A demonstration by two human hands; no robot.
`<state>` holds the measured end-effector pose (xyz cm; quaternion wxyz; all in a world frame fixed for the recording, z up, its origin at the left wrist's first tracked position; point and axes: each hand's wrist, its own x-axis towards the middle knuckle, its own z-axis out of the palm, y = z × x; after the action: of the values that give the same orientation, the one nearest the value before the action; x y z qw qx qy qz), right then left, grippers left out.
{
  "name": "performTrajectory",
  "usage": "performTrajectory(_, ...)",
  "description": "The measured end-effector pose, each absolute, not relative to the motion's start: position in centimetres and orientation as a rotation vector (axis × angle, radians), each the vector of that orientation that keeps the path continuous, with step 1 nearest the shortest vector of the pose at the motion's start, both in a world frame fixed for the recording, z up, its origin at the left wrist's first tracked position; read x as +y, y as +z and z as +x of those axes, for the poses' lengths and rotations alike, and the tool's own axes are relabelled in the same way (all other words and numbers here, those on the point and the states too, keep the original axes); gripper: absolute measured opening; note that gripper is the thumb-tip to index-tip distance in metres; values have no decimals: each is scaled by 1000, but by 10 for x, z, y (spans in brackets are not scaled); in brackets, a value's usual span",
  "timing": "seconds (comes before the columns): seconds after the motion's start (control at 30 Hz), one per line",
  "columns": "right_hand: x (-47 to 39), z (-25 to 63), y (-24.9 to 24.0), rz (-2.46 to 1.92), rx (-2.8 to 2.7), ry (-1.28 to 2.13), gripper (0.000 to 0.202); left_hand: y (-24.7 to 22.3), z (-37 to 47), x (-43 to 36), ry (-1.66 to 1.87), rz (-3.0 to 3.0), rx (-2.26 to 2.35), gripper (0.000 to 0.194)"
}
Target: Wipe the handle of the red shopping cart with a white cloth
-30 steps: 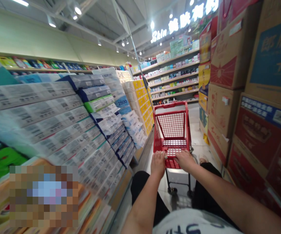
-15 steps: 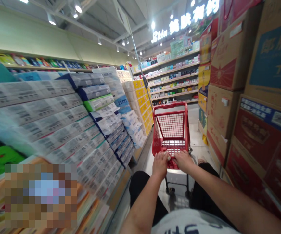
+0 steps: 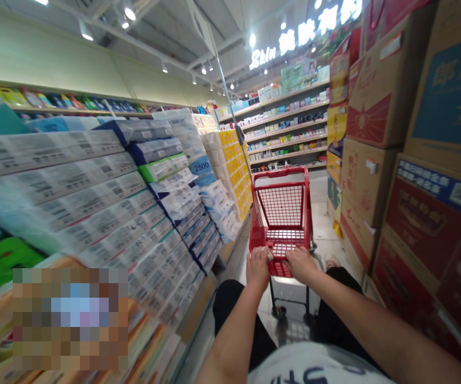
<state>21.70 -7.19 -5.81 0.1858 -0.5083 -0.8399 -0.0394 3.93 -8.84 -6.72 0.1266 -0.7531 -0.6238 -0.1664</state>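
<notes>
I have both hands on the near rim of the red shopping cart [image 3: 281, 213]. My left hand [image 3: 258, 265] is curled over the left end of that rim with its fingers wrapped down over the bar, and my right hand [image 3: 300, 263] is clamped on the same bar just beside it, toward the cart's middle and right. So both grips are closed around the handle bar; neither hand carries anything else.

The cart sits straight ahead of me, its basket stretching away from the handle down the aisle. Its long axis runs directly away from my body, in line with my forearms, and the far wall of the mesh basket stands upright beyond the hands. The basket looks bare inside, as far as I can see through the mesh. The two hands are about equally near the cart, the left one a touch further out to the cart's left corner.

To the left of the cart, a slanted wall of stacked tissue packs [image 3: 94, 202] runs alongside, close to the cart's left side, with yellow packs [image 3: 234, 165] further on. To the cart's right, tall stacks of cardboard boxes [image 3: 378, 160] stand near its right side. Beyond the cart's far end, shelves of small bottles and boxes [image 3: 286, 133] cross the aisle.
</notes>
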Motion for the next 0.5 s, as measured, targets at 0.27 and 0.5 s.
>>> performTrajectory(0.27, -74, 216, -57, -1421, -2358, -134, 23, -77, 51, -93, -496, -2291, -1664, 49)
performTrajectory(0.5, -75, 217, -58, -1412, -2348, -151, 22, -67, 52, -90, -518, -2231, -1855, 43)
